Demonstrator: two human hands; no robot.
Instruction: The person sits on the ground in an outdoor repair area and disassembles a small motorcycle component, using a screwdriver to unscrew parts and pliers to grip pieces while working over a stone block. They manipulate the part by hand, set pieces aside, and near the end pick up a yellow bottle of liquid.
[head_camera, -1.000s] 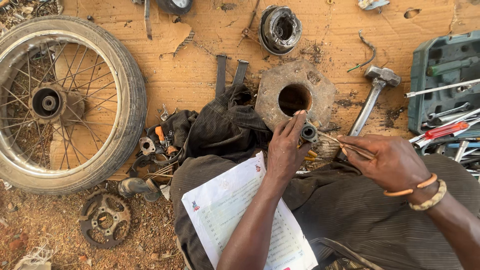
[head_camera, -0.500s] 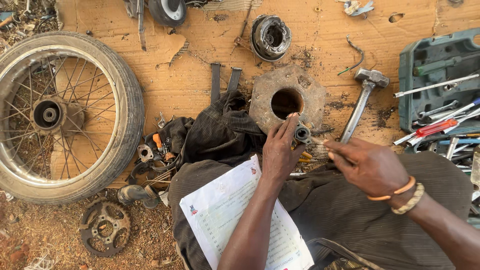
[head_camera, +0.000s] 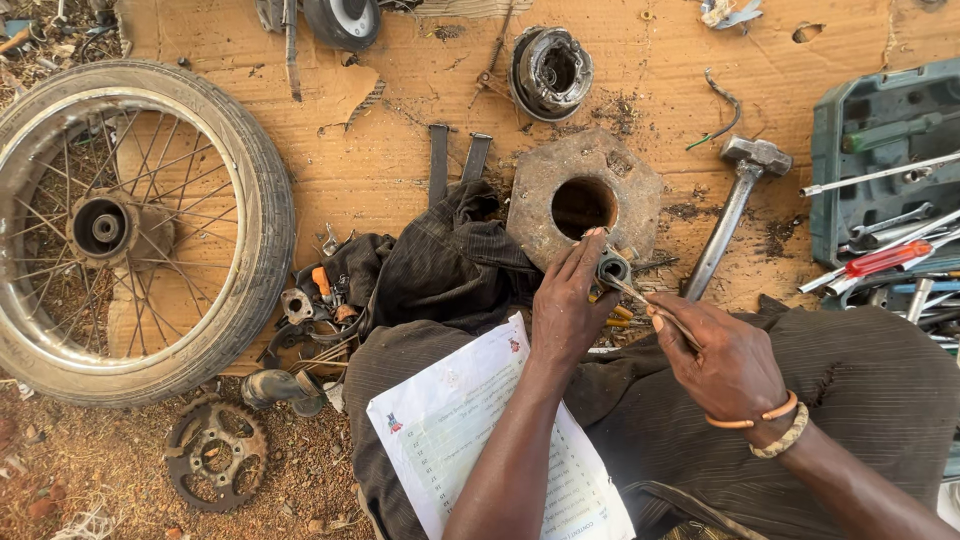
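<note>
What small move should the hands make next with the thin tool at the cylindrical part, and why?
Probably ease the thin tool a little deeper into the bore. The left hand grips the small cylindrical metal part with its open end up, and the right hand has the tip right at that opening, so the line looks set.

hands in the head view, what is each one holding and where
Left hand holds a small dark metal cylinder by its side. Right hand holds a thin metal rod by its rear end.
</note>
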